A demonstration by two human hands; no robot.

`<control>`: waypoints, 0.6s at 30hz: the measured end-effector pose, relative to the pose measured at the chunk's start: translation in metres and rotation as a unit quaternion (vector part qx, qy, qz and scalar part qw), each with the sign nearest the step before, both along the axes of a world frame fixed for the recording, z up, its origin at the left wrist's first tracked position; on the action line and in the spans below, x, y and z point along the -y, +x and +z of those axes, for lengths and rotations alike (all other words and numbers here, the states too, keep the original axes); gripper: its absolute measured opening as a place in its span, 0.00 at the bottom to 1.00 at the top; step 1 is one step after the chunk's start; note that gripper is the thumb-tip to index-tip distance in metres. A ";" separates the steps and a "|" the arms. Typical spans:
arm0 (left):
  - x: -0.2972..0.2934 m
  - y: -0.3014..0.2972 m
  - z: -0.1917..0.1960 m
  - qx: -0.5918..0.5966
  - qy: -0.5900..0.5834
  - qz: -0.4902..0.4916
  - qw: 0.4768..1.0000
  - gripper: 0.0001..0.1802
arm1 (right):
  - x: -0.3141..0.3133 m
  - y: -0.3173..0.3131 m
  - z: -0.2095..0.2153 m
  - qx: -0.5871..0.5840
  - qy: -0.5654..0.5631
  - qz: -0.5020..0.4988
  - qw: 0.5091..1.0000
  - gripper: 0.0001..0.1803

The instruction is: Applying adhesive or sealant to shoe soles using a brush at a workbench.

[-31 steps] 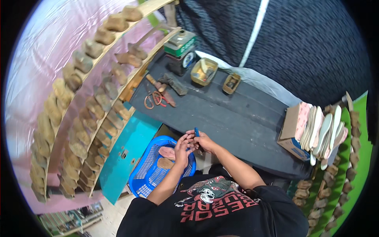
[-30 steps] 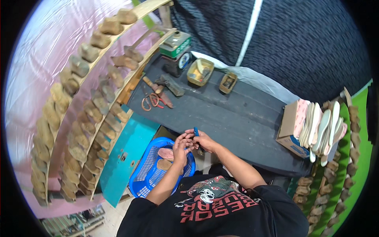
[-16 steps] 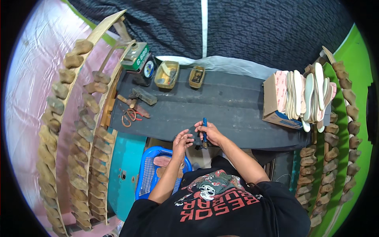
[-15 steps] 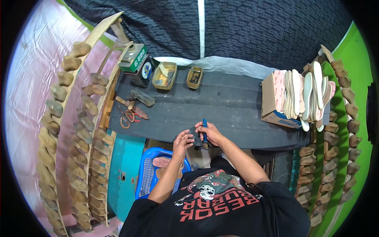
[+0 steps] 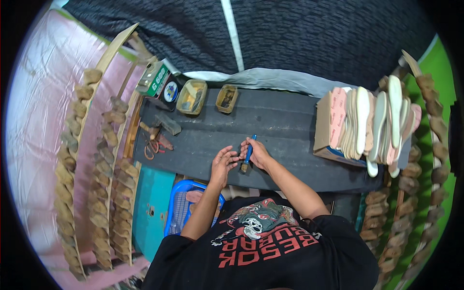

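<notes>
Right hand [image 5: 258, 153] grips a blue-handled brush [image 5: 247, 155], left hand [image 5: 223, 162] open beside it; 2 tins [image 5: 192, 96] hold yellowish glue.

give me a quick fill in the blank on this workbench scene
1. The right hand holds a small brush with a ____ handle.
2. The blue plastic basket sits on the person's ____ side, below the dark workbench.
3. The cardboard box of flat shoe soles stands at the bench's ____ end.

Missing words: blue; left; right

The right hand [image 5: 258, 153] hides the middle of the blue-handled brush [image 5: 247, 155]; its bristle end is too small to make out.
</notes>
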State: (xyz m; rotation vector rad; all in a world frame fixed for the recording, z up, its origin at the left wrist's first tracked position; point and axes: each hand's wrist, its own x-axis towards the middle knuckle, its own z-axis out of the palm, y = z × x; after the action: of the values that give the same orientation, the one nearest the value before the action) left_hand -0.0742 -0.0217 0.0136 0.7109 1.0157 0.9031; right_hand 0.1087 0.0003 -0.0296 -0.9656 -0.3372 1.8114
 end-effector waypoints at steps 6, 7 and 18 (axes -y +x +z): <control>-0.013 -0.023 -0.015 -0.141 0.011 0.099 0.985 0.21 | -0.043 -0.013 -0.009 0.168 0.054 -0.027 0.984 0.23; -0.018 -0.028 -0.016 -0.152 0.007 0.108 0.982 0.22 | -0.048 -0.012 -0.006 0.208 0.033 -0.030 0.977 0.23; -0.112 0.008 0.002 0.015 -0.024 -0.015 0.999 0.19 | -0.107 -0.022 0.044 0.186 0.111 -0.250 0.944 0.17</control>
State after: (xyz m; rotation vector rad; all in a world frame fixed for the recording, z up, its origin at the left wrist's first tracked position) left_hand -0.0665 0.0899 0.0160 0.6691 0.9935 0.8591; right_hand 0.0867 0.1072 0.0147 -1.1122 -0.4700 1.1042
